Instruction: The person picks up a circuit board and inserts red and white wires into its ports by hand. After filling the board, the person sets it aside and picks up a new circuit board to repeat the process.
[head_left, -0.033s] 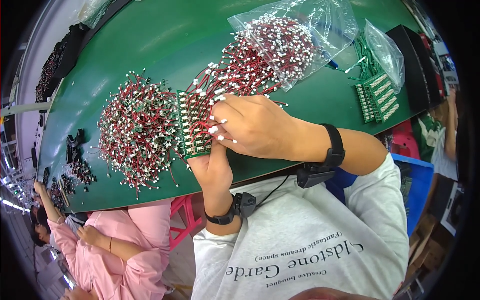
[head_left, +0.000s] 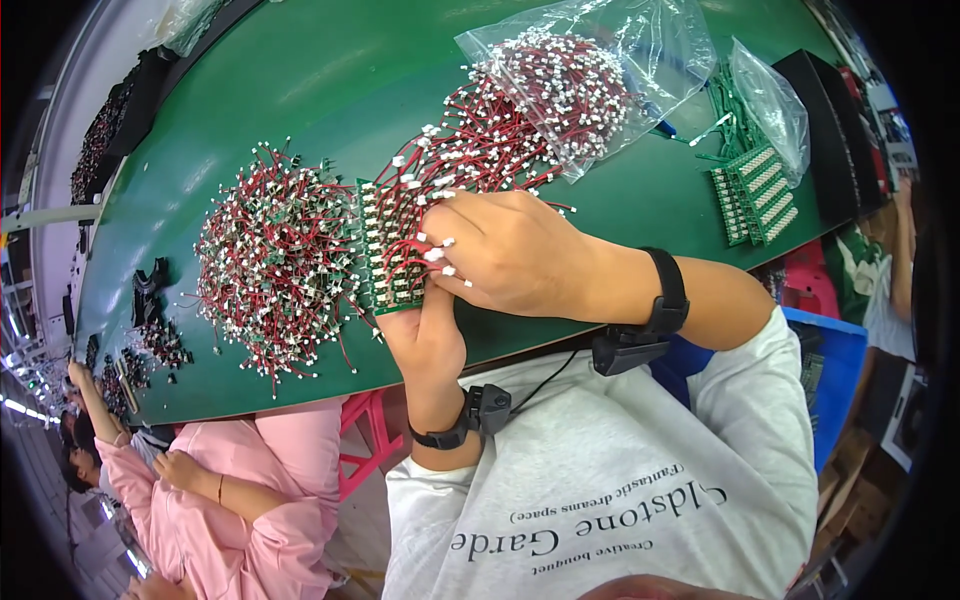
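My left hand (head_left: 428, 340) grips the lower end of a green circuit board panel (head_left: 400, 292), which bears a column of small white connectors. Its fingers are mostly hidden under the board and behind the other hand. Over the panel's right side, my right hand (head_left: 510, 250) is closed on thin red cables (head_left: 408, 246) with white plugs. Some plugs poke out between its fingers, and its fingertips are hidden. Several red cables lie across the panel. Left of it is a large heap of small boards with red cables (head_left: 275, 265).
A pile of red cables (head_left: 560, 90) spills from a clear plastic bag (head_left: 660, 50) on the green table (head_left: 330, 80). Stacked green panels (head_left: 755, 200) lie at right beside a black box (head_left: 825, 140). A person in pink (head_left: 240, 490) sits at left; a blue bin (head_left: 835, 375) stands at right.
Both hands stay almost in place. The red cables and plugs by my right fingers have shifted slightly over the panel.
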